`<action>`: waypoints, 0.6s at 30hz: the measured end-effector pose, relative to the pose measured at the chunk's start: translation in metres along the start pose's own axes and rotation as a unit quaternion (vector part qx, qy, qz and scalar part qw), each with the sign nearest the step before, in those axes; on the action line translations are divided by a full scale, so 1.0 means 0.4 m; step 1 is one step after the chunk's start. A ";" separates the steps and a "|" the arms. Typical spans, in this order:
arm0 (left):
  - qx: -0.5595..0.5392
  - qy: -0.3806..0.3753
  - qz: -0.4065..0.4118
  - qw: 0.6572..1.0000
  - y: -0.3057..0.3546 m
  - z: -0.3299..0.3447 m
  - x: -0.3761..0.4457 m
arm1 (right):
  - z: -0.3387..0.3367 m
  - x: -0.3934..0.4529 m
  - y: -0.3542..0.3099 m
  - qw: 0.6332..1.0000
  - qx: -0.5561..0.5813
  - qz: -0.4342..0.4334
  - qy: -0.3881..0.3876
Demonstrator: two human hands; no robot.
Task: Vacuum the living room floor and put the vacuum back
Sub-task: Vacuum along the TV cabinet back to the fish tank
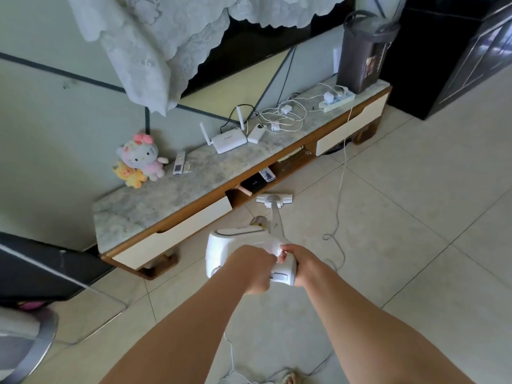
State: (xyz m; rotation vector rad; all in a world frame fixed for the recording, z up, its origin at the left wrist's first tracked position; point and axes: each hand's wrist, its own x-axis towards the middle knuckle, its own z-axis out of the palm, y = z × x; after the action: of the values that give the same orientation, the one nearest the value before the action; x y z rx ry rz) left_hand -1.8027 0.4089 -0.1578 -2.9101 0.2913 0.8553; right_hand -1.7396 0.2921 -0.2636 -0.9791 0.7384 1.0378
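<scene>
A white stick vacuum [235, 245] stands in the middle of the view. Its wand slopes down to a white floor head [274, 199] on the pale tiled floor [401, 217], close to the front of a low TV cabinet [194, 173]. My left hand [253, 268] grips the vacuum's handle from the left. Gripping the same handle from the right is my right hand [297, 261], its fingers curled round the top. A white power cord [339, 206] runs from a power strip [336, 101] on the cabinet down across the floor.
The cabinet top carries plush toys [138, 162], a remote, a router [228, 139], tangled chargers and a dark kettle [363, 51]. A dark cabinet [457, 51] stands at the right. A black seat and a metal chair base [30, 336] sit at the left. More cord lies near my feet.
</scene>
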 end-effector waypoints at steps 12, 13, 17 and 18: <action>0.022 0.072 0.030 0.997 0.053 -0.199 -0.006 | 0.001 -0.190 -0.136 0.996 0.039 -0.083 0.022; 0.024 0.080 0.041 0.996 0.075 -0.217 -0.012 | -0.016 -0.222 -0.144 0.994 0.043 -0.099 0.031; 0.024 0.104 0.077 0.991 0.136 -0.262 -0.018 | -0.065 -0.317 -0.182 0.990 0.047 -0.123 0.043; 0.028 0.112 0.093 0.989 0.154 -0.284 -0.015 | -0.082 -0.347 -0.195 0.987 0.063 -0.138 0.045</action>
State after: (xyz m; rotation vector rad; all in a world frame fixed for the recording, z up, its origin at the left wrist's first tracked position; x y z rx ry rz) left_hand -1.7609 0.3332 -0.0615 -2.9621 0.6012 0.5290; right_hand -1.7167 0.1985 -0.1325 -0.9922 0.7102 0.7017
